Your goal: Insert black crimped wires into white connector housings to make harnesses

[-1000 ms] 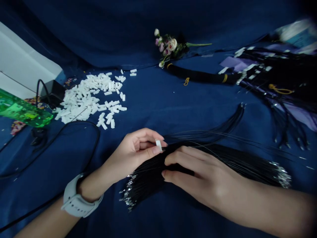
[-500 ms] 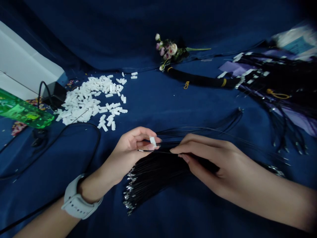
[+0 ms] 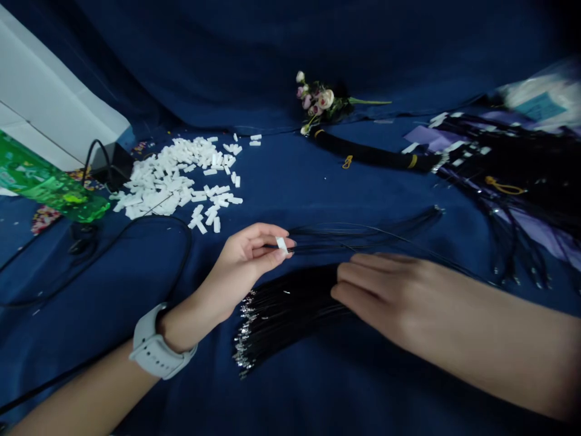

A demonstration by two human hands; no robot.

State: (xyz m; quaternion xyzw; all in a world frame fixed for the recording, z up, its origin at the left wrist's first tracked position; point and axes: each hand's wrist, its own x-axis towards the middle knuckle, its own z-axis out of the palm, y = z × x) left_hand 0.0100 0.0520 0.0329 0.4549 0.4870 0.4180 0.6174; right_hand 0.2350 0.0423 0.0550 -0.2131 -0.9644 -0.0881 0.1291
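Pinches one small white tag (image 3: 281, 244) between thumb and fingers of the left hand (image 3: 249, 257), just past the black cord bundle (image 3: 295, 309), with thin black strands (image 3: 318, 247) by the fingertips. Has the fingers of the right hand (image 3: 393, 293) bent over the right part of the bundle; can't tell whether gripping. Past the bundle on the left, one pile of white tags (image 3: 181, 156), too many to count. Farther left of it, one green bottle (image 3: 59, 188), too blurry to read. Straight past the bundle, one bunch of flowers (image 3: 320, 102) and one black roll (image 3: 367, 150) with two yellow ties (image 3: 412, 161). Past its right side, one clear bag (image 3: 565, 91) with one blue label (image 3: 540, 106), also too blurry to read.
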